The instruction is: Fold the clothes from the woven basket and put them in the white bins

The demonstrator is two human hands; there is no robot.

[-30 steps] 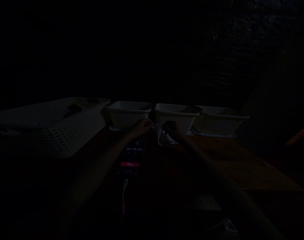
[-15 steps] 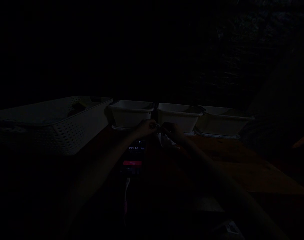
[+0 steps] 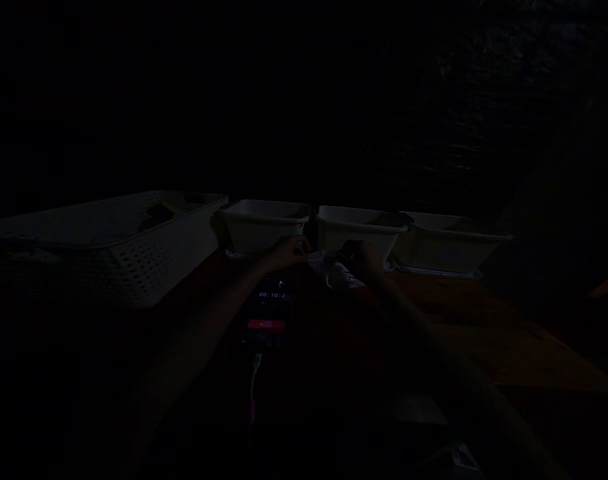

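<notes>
The scene is very dark. My left hand (image 3: 290,251) pinches the left end of a thin, crumpled whitish plastic bag (image 3: 330,268) between thumb and finger. On the other side, my right hand (image 3: 363,260) has its fingers closed on the bag's upper right edge. The bag is stretched between both hands just above the table, its lower part hanging loose and folded. Whether anything lies inside it is too dark to tell. Just below my left wrist, a phone (image 3: 267,310) lies on the table with a lit timer and a red button.
A large perforated basket (image 3: 184,233) stands at left with a dark yellowish thing (image 3: 159,212) inside. Three pale tubs, the left tub (image 3: 254,233), middle tub (image 3: 354,233) and right tub (image 3: 444,250), line the back of the wooden table (image 3: 484,333). A white cable (image 3: 255,377) runs from the phone.
My hands have moved apart, the right one shifting right and the left slightly left. The bag now spreads wider between them.
</notes>
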